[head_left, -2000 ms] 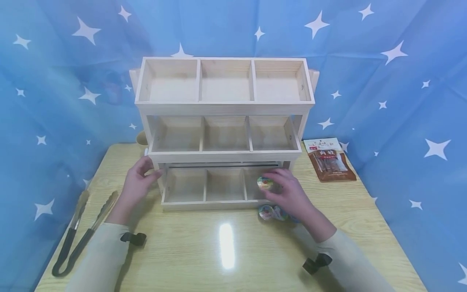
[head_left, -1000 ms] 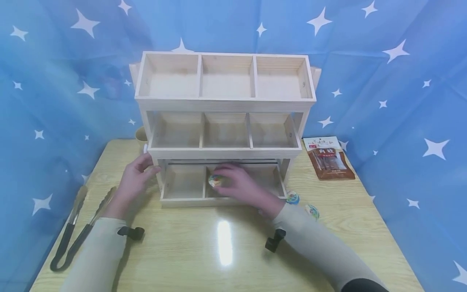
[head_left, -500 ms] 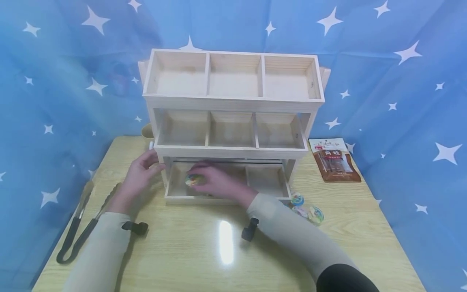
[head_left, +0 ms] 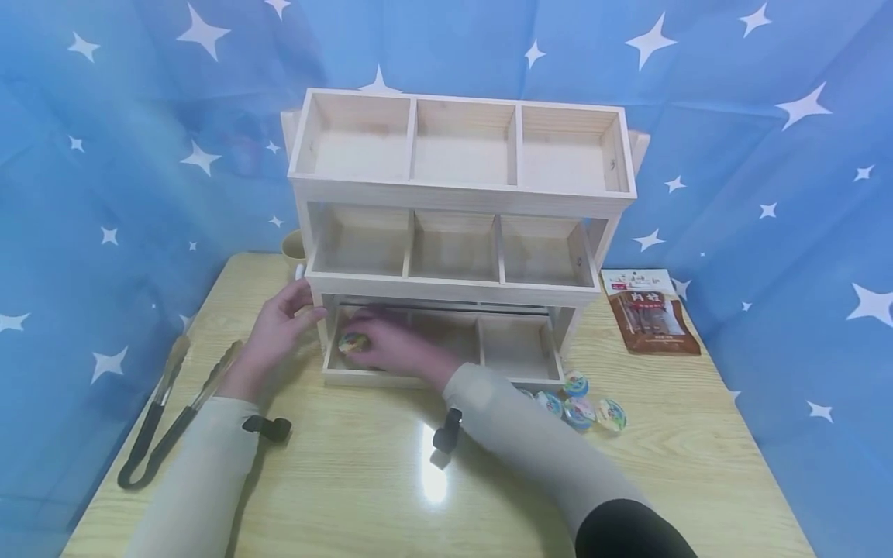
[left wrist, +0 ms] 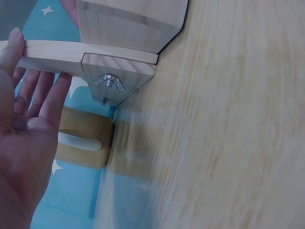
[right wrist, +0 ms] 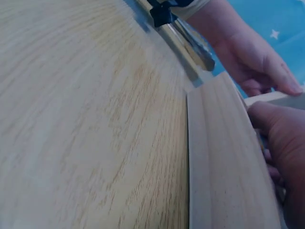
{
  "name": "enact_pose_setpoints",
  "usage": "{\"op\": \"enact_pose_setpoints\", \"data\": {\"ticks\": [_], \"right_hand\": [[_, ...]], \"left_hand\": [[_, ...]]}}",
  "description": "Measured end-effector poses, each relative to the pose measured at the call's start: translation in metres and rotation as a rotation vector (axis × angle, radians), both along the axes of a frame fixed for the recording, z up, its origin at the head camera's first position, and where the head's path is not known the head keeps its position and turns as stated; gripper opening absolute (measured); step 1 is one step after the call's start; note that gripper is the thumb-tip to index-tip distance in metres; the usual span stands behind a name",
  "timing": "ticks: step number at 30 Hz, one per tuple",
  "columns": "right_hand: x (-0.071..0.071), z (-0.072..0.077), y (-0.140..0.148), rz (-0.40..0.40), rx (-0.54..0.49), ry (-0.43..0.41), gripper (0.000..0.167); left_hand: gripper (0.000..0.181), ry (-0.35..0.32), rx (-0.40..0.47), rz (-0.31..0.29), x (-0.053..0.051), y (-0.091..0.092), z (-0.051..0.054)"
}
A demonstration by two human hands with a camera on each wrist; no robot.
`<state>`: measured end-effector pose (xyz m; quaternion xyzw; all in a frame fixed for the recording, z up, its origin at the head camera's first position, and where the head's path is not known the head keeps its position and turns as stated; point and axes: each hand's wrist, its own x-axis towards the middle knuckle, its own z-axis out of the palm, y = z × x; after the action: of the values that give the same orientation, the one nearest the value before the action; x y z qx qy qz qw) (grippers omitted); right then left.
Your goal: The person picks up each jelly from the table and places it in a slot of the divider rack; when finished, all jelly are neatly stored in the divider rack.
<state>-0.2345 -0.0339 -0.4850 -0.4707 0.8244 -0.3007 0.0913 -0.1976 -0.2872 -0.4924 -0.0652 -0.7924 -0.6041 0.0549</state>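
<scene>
A pale wooden rack [head_left: 460,192] has three tiers, each split into three compartments. In the bottom tier's left compartment, my right hand [head_left: 387,345] pinches a small round cup with a colourful lid [head_left: 353,342]. My left hand [head_left: 282,325] holds the rack's left upright, thumb on one side and fingers on the other, as the left wrist view shows at the wooden bar [left wrist: 52,50]. Several similar cups [head_left: 579,412] lie on the table by the rack's front right corner, some partly behind my right sleeve. The right wrist view shows the bottom tier's front board [right wrist: 224,157], which hides the cup.
Black-handled tongs [head_left: 167,418] lie at the table's left. A brown and white packet [head_left: 650,311] lies right of the rack. Behind the rack's left side stands a tan cup-like container [head_left: 294,245]. A blue curtain with white stars [head_left: 739,194] surrounds the table.
My right hand has carried the cup leftwards from the bottom tier's right compartment, past the middle, into the left one. My left hand stays at the upright. The head view has shifted slightly.
</scene>
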Motion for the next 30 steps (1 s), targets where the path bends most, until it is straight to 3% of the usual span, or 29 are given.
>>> {"op": "enact_pose_setpoints", "data": {"ticks": [8,19,30], "right_hand": [[-0.001,-0.0059,-0.0057,-0.026,-0.013,-0.099,0.04],[-0.0022,-0.0088,-0.0075,0.002,0.001,-0.016,0.041],[-0.0023,-0.0108,-0.0081,-0.015,-0.013,-0.055,0.046]], "left_hand": [[0.055,0.009,0.004,0.002,-0.0007,-0.0003,-0.0017],[0.056,0.004,0.015,-0.007,-0.0015,-0.0007,-0.0017],[0.053,0.008,0.029,-0.014,-0.0026,-0.0006,-0.0023]]}}
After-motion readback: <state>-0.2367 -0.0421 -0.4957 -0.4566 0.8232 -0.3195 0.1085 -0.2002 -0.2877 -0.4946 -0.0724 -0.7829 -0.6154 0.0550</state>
